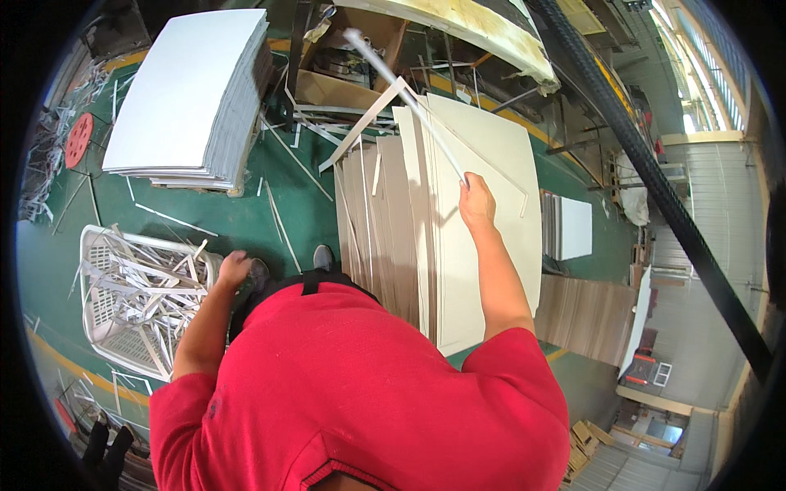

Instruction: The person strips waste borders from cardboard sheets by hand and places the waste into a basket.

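Observation:
My right hand (477, 199) is closed around the near end of a long white strip (424, 113), which slants up and away over a stack of large cream sheets (485, 245). A bent cream strip (362, 126) lies across the stack's far end, partly behind the white one. My left hand (235, 268) hangs beside the right rim of a white plastic basket (92, 307) full of loose strip offcuts (153, 288). Its fingers look curled and slightly blurred; whether they hold anything cannot be told.
A tall stack of white sheets (184, 92) stands at the far left. Strips litter the green floor (178, 205) around my shoes. An open cardboard box (338, 89) sits beyond the cream stack. A black sleeved cable or bar (651, 166) crosses the right side. Another person's legs (107, 445) show lower left.

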A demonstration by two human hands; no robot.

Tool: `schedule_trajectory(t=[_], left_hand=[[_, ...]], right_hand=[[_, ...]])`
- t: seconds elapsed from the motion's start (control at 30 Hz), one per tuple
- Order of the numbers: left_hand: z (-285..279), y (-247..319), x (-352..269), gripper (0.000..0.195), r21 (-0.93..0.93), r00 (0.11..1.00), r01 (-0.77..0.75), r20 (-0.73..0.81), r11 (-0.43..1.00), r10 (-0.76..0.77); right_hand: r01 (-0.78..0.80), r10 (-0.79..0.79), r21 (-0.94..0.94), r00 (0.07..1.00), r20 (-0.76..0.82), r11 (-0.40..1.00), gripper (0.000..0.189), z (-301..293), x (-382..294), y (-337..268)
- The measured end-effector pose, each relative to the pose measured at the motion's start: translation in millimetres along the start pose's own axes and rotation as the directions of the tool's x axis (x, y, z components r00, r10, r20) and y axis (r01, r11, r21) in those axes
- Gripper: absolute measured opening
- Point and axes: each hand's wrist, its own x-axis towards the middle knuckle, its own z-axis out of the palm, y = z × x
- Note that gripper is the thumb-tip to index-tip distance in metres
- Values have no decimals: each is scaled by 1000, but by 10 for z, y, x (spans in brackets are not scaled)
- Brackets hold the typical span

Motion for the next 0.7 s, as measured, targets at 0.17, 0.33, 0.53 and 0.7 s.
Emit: schedule_trajectory(t=[0.17,0.33,0.53,0.7], left_hand=[[-227,139,-993,15,-360,818,499,-106,789,-565],[15,-521,-1681,44,-574,678,585,-41,573,-734],[371,98,-2129,41,-116,818,539,-163,834,-552],[426,101,-2108,43,58,827,542,-213,839,-520]], right_hand=[[9,-5,-39,993,119,999,21,508,590,426],[-25,34,-53,983,183,998,29,926,1130,646],[-83,133,-173,944,303,981,35,1225,1464,817],[-112,167,-184,932,320,976,22,1276,1421,728]])
